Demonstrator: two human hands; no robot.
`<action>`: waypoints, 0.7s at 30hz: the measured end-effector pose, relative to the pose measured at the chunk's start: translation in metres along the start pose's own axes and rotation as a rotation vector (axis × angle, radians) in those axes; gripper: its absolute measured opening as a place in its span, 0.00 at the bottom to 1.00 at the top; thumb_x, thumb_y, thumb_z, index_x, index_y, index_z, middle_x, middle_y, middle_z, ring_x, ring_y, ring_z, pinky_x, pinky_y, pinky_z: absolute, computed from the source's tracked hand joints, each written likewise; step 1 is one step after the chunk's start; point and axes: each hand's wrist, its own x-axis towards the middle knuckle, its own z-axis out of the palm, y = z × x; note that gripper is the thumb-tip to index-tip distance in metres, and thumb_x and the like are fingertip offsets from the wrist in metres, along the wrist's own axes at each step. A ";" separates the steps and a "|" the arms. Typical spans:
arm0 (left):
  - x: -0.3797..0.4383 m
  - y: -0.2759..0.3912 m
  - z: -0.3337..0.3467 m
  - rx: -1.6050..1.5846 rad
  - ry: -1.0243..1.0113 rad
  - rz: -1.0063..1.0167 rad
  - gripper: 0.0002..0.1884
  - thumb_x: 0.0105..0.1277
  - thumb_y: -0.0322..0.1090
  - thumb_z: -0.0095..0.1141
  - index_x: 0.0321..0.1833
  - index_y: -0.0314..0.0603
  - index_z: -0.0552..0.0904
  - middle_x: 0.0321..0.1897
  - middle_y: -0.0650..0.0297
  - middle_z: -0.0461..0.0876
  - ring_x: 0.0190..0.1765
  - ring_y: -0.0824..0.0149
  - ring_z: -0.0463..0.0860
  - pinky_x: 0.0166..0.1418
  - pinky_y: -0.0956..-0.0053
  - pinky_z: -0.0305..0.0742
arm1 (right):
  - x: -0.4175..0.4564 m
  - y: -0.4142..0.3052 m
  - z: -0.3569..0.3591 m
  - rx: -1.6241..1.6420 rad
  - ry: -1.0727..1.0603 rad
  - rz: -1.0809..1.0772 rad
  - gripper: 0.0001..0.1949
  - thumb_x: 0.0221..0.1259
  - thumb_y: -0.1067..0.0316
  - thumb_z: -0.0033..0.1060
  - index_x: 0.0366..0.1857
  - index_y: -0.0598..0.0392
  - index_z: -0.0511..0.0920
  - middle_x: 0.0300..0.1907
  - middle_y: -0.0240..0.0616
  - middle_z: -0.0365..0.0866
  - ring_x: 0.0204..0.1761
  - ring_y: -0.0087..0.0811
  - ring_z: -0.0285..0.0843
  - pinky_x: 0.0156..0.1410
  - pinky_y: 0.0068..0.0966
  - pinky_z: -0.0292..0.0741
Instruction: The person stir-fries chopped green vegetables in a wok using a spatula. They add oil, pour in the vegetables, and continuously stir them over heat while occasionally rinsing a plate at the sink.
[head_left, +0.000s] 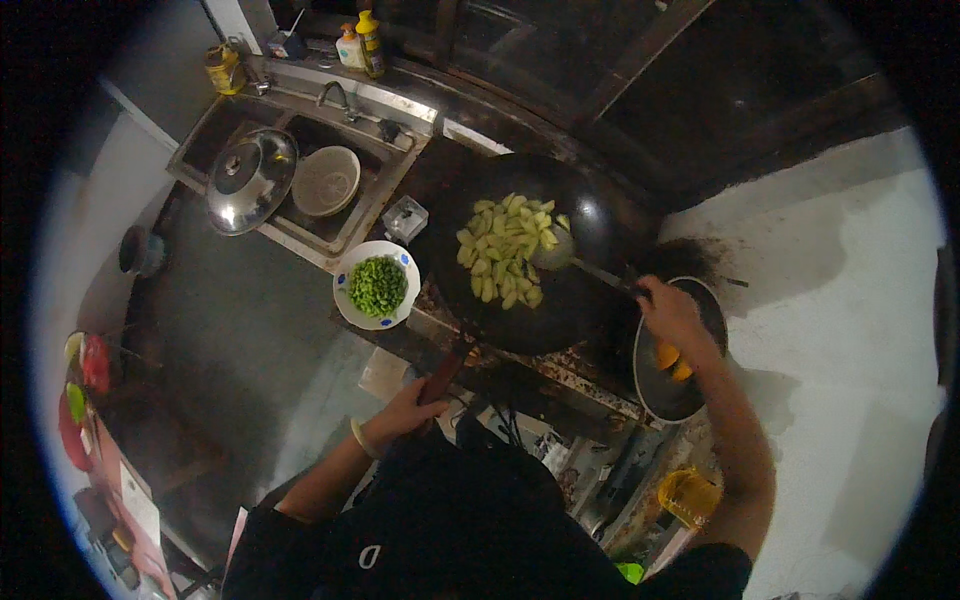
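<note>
My left hand grips the wooden handle of a large dark wok. Pale green vegetable slices lie heaped in the middle and left of the wok. In my right hand is the dark handle end of a metal spatula, its head down in the wok against the right side of the slices. A white bowl with blue marks stands left of the wok. Chopped green vegetable pieces fill its middle.
Beneath my right forearm lies a pan with orange pieces. A clear container stands between wok and sink. At the sink are a metal lid and a pale basin. A wall bounds the right side.
</note>
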 end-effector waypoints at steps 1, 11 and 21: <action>-0.001 0.002 0.001 0.005 -0.001 0.002 0.18 0.57 0.39 0.56 0.45 0.39 0.68 0.26 0.66 0.73 0.23 0.75 0.71 0.23 0.79 0.68 | 0.005 -0.011 0.006 0.030 0.064 -0.045 0.16 0.51 0.64 0.55 0.45 0.48 0.71 0.37 0.45 0.76 0.37 0.47 0.75 0.43 0.38 0.71; -0.001 -0.005 -0.003 0.016 0.024 0.041 0.19 0.57 0.41 0.57 0.45 0.39 0.67 0.19 0.67 0.71 0.17 0.75 0.70 0.18 0.80 0.62 | -0.030 -0.027 -0.074 -0.211 -0.060 -0.149 0.18 0.49 0.59 0.58 0.46 0.49 0.74 0.40 0.42 0.77 0.37 0.44 0.77 0.42 0.38 0.73; -0.004 0.001 -0.003 0.054 -0.029 0.055 0.22 0.60 0.41 0.53 0.53 0.39 0.67 0.22 0.70 0.71 0.18 0.78 0.67 0.19 0.83 0.61 | -0.031 -0.029 0.030 0.446 -0.111 -0.062 0.19 0.53 0.53 0.56 0.43 0.56 0.75 0.35 0.41 0.77 0.37 0.37 0.75 0.42 0.31 0.71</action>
